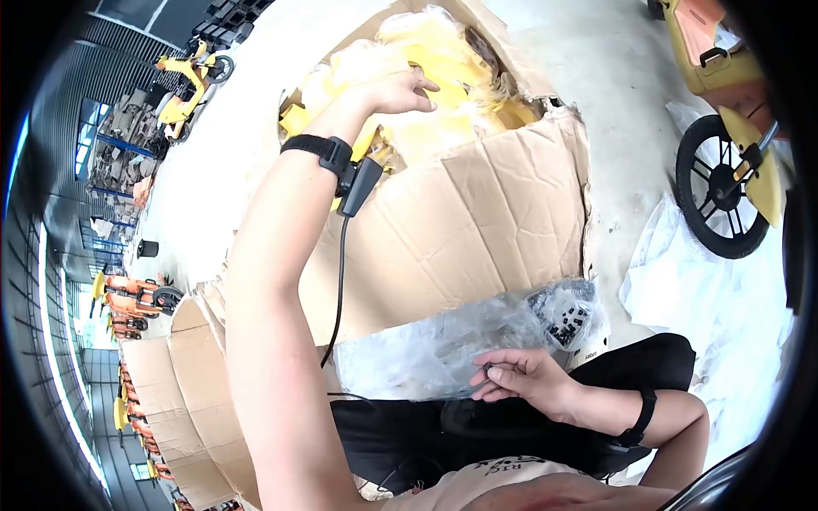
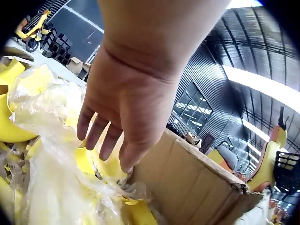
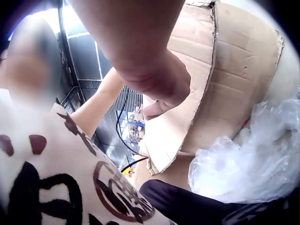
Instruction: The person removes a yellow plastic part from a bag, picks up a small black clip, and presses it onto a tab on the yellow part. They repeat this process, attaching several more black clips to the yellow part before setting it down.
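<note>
Head: two hands (image 1: 405,92) (image 1: 530,376), one over one carton (image 1: 452,217).

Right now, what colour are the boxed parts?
The boxed parts are yellow, clearest in the left wrist view.

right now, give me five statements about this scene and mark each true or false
1. The left hand is above film-wrapped yellow parts in a large brown cardboard box. True.
2. The left hand grips one of the yellow parts. False: it holds nothing.
3. Small black pieces are gathered in clear plastic wrapping. True.
4. The right hand is inside the box. False: it is outside, pinching a small dark object.
5. The curved panel beside the black-spoked wheel is blue. False: it is yellow.
</note>
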Demonstrator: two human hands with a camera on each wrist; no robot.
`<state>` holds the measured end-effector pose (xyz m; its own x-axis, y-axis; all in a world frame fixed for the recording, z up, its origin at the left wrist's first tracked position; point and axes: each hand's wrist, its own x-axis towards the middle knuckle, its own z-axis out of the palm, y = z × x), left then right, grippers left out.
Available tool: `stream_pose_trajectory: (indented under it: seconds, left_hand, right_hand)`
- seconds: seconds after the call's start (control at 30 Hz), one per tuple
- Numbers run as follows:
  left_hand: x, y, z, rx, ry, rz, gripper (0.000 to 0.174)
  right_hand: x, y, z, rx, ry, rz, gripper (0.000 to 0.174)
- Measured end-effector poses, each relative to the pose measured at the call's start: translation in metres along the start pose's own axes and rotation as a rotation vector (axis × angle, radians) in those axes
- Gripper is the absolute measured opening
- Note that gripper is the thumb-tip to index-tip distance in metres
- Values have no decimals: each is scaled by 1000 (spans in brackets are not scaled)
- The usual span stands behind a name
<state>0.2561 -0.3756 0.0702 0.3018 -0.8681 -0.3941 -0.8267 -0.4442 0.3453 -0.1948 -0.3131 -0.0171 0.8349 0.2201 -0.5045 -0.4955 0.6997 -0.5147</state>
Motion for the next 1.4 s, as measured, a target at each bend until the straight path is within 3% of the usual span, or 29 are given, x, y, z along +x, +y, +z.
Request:
stream_pose_trajectory:
  seconds: [0.17, 0.23, 0.3, 0.37, 0.43, 0.5, 0.53, 0.63, 0.67, 0.73, 0.77, 0.8, 0.83, 0.93, 1.0, 1.03, 1.1, 1.13, 1.27, 1.3, 1.4]
  left_hand:
    - [54, 22, 20, 176, -116, 4, 71]
    - [60, 30, 44, 111, -318, 13, 76]
    - [94, -8, 92, 65, -643, 174, 94]
    - [71, 11, 110, 201, -688, 191, 95]
    - [70, 13, 120, 219, -650, 221, 92]
    - [76, 9, 132, -267, -476, 10, 75]
    - [102, -11, 163, -92, -247, 110, 51]
    - [84, 22, 129, 162, -245, 129, 36]
    - [83, 19, 117, 74, -294, 200, 30]
    - [84, -4, 110, -164, -248, 68, 38]
    - [74, 9, 81, -68, -346, -100, 46]
    - [51, 23, 59, -172, -265, -191, 53]
    - [40, 10, 54, -207, -89, -165, 57]
    - [17, -37, 18, -138, -146, -127, 54]
    - [-5, -61, 1, -306, -42, -96, 69]
    - [-19, -60, -6, -293, -40, -102, 69]
    - [-66, -28, -25, -781, 50, -179, 51]
    - [-81, -24, -27, -771, 60, -182, 51]
    - [-126, -26, -24, -942, 414, -152, 38]
    - [-139, -26, -21, -1146, 504, -9, 38]
    - [-169, -7, -45, -1301, 541, 71, 37]
  right_hand:
    - [5, -19, -4, -8, -41, 21, 30]
    - [5, -21, -5, -14, -71, -9, 31]
    - [6, -21, -7, -13, -75, -4, 31]
    - [6, -22, -8, -19, -76, -10, 31]
    - [7, -23, -10, -30, -81, -23, 30]
    - [7, -23, -10, -24, -80, -43, 30]
    - [7, -24, -11, -13, -79, -49, 30]
    - [6, -26, -11, -36, -94, -59, 29]
    - [7, -26, -12, -56, -78, -72, 29]
    - [8, -26, -15, -63, -47, -97, 28]
    - [8, -26, -17, -52, -49, -106, 28]
    - [9, -25, -19, -60, -30, -108, 28]
    - [8, -24, -19, -70, -15, -108, 28]
    - [6, -24, -17, -55, -17, -146, 28]
    - [7, -20, -15, -44, -11, -192, 28]
    - [7, -19, -14, -40, -23, -199, 28]
    - [7, -18, -13, -105, 2, -222, 27]
    - [10, -14, -14, -98, 9, -231, 28]
    - [10, -12, -11, -150, 34, -241, 28]
    - [10, -12, -11, -154, 27, -245, 28]
    - [10, -9, -12, -185, 31, -273, 25]
